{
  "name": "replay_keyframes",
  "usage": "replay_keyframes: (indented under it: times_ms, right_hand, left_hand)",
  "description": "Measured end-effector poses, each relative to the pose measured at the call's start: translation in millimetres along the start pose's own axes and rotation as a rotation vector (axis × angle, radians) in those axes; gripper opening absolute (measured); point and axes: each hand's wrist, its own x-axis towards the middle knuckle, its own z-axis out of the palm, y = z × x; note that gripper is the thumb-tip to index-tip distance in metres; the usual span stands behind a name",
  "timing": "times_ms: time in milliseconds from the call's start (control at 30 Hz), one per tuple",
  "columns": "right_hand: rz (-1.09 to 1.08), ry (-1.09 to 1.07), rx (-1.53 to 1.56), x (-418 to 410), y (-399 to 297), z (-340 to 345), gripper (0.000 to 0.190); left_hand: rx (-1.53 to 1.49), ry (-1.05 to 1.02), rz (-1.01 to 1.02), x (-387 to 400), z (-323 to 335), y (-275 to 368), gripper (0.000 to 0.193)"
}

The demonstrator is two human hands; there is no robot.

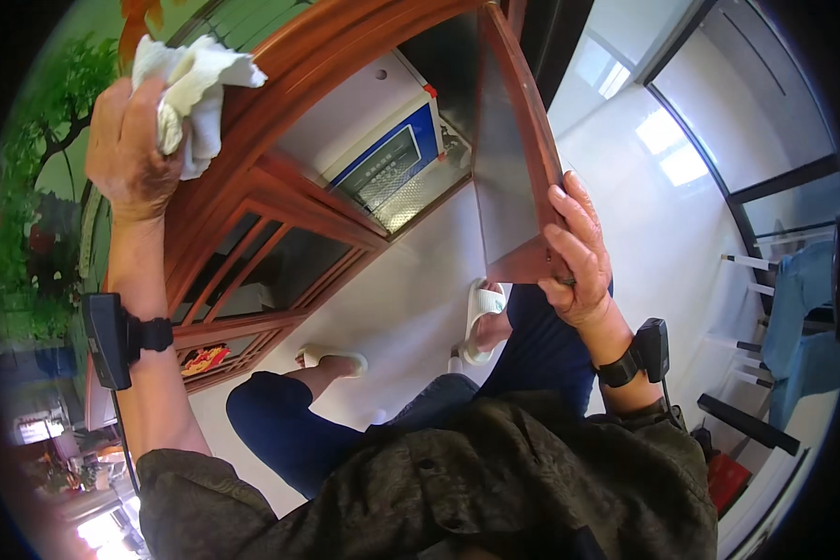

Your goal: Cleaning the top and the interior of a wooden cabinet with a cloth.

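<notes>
A crumpled white paper tissue or cloth (206,105) is bunched in my left hand (129,143), raised over the top edge of a reddish-brown wooden cabinet (224,150). My right hand (581,252) grips the free edge of the cabinet's door (514,154), a wood frame around a glass pane. That door stands swung out from the cabinet. Inside the opening sits a white box-shaped device with a blue-bordered panel (392,157), resting on a shiny, foil-like surface (402,199). The palm side of my left hand is hidden.
Slatted lower cabinet panels (266,262) lie to the left. My slippered feet stand on the pale glossy floor (406,308). At the right are a dark-framed glass door (742,105) and a rack with blue cloth (805,301). A green picture with a tree (56,140) fills the far left.
</notes>
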Motion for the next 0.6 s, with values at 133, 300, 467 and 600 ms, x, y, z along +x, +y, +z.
replay_keyframes:
  times_ms: [133,300,467,600]
  right_hand:
    - [0.066,0.029,0.022,-11.8,8.9,-19.3,0.042]
    - [0.154,0.036,-0.017,-16.8,11.5,-45.7,0.039]
    - [0.256,0.073,-0.056,-18.0,8.4,-59.4,0.044]
    - [0.378,0.114,0.061,-20.1,8.4,-66.8,0.052]
  left_hand:
    - [-0.015,0.010,-0.012,-1.8,2.5,2.1,0.028]
    - [-0.001,-0.006,0.008,5.4,-0.6,7.5,0.028]
    - [0.031,0.015,0.034,-0.8,2.5,6.6,0.028]
    - [0.025,0.017,0.039,2.0,1.9,7.8,0.025]
